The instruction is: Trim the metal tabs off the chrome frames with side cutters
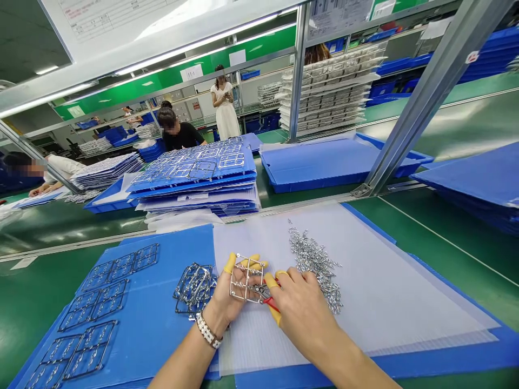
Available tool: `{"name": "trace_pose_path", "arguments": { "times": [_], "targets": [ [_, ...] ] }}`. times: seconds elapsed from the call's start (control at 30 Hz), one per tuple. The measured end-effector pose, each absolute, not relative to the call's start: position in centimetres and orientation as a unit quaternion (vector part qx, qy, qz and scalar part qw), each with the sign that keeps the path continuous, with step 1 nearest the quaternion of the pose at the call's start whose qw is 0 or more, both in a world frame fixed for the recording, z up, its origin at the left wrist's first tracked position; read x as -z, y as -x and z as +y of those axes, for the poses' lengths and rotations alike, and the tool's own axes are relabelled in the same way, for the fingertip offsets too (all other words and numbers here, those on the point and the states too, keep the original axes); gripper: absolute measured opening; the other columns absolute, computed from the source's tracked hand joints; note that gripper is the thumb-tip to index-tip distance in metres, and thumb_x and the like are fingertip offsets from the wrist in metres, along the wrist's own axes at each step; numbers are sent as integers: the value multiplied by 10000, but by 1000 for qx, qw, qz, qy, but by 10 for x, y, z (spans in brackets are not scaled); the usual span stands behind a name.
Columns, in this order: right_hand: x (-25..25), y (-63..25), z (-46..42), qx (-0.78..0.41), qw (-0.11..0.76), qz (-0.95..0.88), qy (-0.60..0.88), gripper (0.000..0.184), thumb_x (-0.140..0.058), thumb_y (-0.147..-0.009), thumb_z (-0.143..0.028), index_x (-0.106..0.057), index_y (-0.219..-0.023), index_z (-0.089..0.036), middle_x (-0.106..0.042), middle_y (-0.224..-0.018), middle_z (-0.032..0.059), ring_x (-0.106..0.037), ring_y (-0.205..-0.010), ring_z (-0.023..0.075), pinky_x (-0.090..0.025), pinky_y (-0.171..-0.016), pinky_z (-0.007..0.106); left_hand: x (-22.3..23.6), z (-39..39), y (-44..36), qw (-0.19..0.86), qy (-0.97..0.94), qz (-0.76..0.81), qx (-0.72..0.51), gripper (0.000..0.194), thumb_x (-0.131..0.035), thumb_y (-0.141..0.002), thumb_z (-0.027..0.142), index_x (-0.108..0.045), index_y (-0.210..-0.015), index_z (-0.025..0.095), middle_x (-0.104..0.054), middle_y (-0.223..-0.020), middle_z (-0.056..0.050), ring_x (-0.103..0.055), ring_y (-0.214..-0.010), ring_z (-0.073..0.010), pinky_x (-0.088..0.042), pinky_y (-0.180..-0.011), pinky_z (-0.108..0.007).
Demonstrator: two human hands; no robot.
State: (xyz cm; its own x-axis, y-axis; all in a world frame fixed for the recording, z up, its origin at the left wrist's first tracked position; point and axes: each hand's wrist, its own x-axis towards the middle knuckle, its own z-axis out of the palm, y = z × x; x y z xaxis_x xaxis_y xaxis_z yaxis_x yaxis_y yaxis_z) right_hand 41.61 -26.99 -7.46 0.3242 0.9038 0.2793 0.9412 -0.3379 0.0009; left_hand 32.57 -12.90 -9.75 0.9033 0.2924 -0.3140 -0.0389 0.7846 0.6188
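Note:
My left hand (227, 298), with yellow finger cots on its fingertips, holds up a square silver sprue frame (247, 277) with small parts on its inner bars. In my right hand (302, 302), also wearing yellow finger cots, is a pair of red-handled nippers (271, 303). Their jaws reach the lower right of the frame; whether they touch it is unclear. Just beyond my right hand lies a loose heap of small silver parts (312, 256). A tangled pile of sprue frames (193, 287) sits left of my left hand.
Dark sprue frames (94, 302) lie in rows on a blue sheet (158, 335). A translucent white sheet (389, 292) covers the right side. Behind stand stacked blue sheets (194, 186), a blue tray (316, 183) and a slanted metal post (421, 102). Several people are farther back.

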Motion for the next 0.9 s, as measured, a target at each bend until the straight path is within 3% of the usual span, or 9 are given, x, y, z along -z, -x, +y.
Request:
{"name": "trace_pose_path", "arguments": {
  "times": [0.17,0.27,0.37,0.43,0.53,0.6,0.7,0.8,0.9],
  "targets": [
    [73,-414,-270,123,56,-577,805,191,-626,-737,-133,-634,-915,-200,-614,-746,27,-526,-737,202,-277,-647,360,98,-128,-327,916,-330,208,-94,591,-352,-882,547,-557,-1203,94,-554,-1250,-183,-618,-804,-209,-500,-546,-298],
    [71,-418,-274,121,90,-579,801,245,-629,-713,-109,-633,-944,-191,-627,-754,32,-544,-740,211,-311,-651,356,95,-129,-327,913,-334,208,-105,604,-353,-875,562,-565,-1198,98,-555,-1248,-181,-619,-795,-211,-492,-562,-300],
    [67,-429,-277,53,227,-551,802,268,-608,-746,-196,-609,-1014,-205,-647,-850,47,-560,-816,229,-364,-691,361,91,-135,-324,890,-375,209,-155,612,-360,-865,581,-554,-1226,127,-552,-1258,-167,-614,-860,-243,-487,-658,-339],
    [65,-434,-274,-83,362,-498,783,221,-559,-793,-299,-595,-997,-220,-649,-870,40,-571,-803,209,-402,-691,347,90,-142,-321,836,-461,206,-214,569,-443,-851,543,-527,-1270,167,-540,-1287,-143,-583,-975,-268,-461,-800,-374],
    [66,-434,-259,-298,550,-371,686,261,-523,-801,-432,-569,-922,-205,-635,-791,20,-571,-691,168,-433,-617,305,88,-154,-316,701,-630,159,-293,622,-670,-747,355,-482,-1324,218,-472,-1368,-111,-422,-1216,-304,-285,-1039,-402],
    [69,-431,-248,-346,627,-313,623,294,-577,-754,-446,-558,-897,-189,-630,-793,22,-573,-692,162,-446,-613,295,86,-159,-315,629,-699,117,-320,725,-759,-646,241,-492,-1319,217,-451,-1381,-122,-317,-1295,-326,-164,-1099,-418],
    [73,-431,-236,-318,662,-308,604,298,-618,-730,-395,-557,-931,-183,-642,-866,39,-592,-772,170,-474,-695,308,83,-159,-313,587,-720,101,-356,749,-797,-580,195,-535,-1281,217,-427,-1396,-137,-228,-1344,-341,-85,-1115,-440],
    [74,-433,-234,-191,626,-375,656,225,-548,-797,-309,-549,-989,-192,-641,-884,47,-597,-769,161,-485,-710,311,83,-155,-312,587,-689,147,-398,774,-781,-619,217,-473,-1329,248,-250,-1508,-76,-88,-1401,-293,-42,-1124,-402],
    [79,-427,-233,20,544,-519,660,234,-447,-819,-138,-546,-1023,-192,-627,-869,56,-576,-764,163,-473,-700,320,86,-149,-313,704,-566,184,-387,713,-673,-751,354,-367,-1391,285,-283,-1497,-56,-187,-1383,-261,-159,-1110,-377]
  ]
}}
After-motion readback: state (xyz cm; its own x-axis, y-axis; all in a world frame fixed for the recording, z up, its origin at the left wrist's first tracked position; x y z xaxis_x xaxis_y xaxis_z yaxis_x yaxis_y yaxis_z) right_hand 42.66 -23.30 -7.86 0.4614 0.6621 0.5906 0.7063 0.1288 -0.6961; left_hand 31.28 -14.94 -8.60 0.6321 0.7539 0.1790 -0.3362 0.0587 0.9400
